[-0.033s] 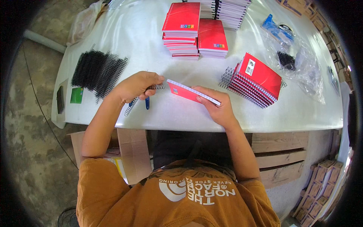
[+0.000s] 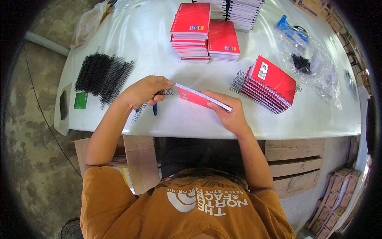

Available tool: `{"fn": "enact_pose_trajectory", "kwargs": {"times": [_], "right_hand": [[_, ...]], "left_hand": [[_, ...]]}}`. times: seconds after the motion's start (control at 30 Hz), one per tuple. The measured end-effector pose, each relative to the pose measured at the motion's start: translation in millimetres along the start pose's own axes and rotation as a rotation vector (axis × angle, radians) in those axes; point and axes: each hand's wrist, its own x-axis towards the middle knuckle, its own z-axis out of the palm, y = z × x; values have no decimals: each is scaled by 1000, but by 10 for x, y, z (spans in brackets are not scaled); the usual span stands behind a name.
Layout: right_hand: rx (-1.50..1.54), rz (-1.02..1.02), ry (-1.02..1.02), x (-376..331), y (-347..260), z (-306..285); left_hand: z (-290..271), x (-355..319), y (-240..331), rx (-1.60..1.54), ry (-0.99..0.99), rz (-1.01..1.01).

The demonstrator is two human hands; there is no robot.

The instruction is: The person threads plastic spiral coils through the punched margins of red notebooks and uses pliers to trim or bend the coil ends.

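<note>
In my right hand (image 2: 230,112) is a thin red notebook (image 2: 194,98), tilted with its white page edge upward and gripped between thumb and fingers. My left hand (image 2: 146,91) pinches a dark wire spiral coil (image 2: 170,91), whose end sticks out close to the notebook's left corner; I cannot tell whether they touch. More coil (image 2: 137,114) shows below the left hand, and whether it is the same piece is hidden. Partly under that hand lies a slim blue object (image 2: 155,109). A pile of black spiral coils (image 2: 104,75) lies to the left.
Stacked red notebooks (image 2: 190,20) and a second stack (image 2: 224,38) stand at the back, before bound books (image 2: 244,14). On the right, red notebooks with coils (image 2: 274,81) sit near a clear plastic bag (image 2: 324,79). A green card (image 2: 80,100) lies near the left edge.
My left hand has shifted very slightly right and down with the coil. The notebook and my right hand stay in place.
</note>
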Motion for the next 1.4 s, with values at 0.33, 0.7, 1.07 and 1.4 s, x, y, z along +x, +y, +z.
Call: {"fn": "enact_pose_trajectory", "kwargs": {"times": [0.33, 0.7, 1.07, 1.4], "right_hand": [[-39, -86, -36, 5, 33, -11], [-122, -60, -30, -46, 44, 9], [-272, -132, 11, -340, -85, 298], [-317, -352, 6, -444, -14, 485]], "left_hand": [[18, 63, 29, 52, 139, 229], [264, -259, 189, 1212, 326, 781], [546, -245, -399, 1291, 969, 940], [737, -89, -1010, 922, 1022, 916]]}}
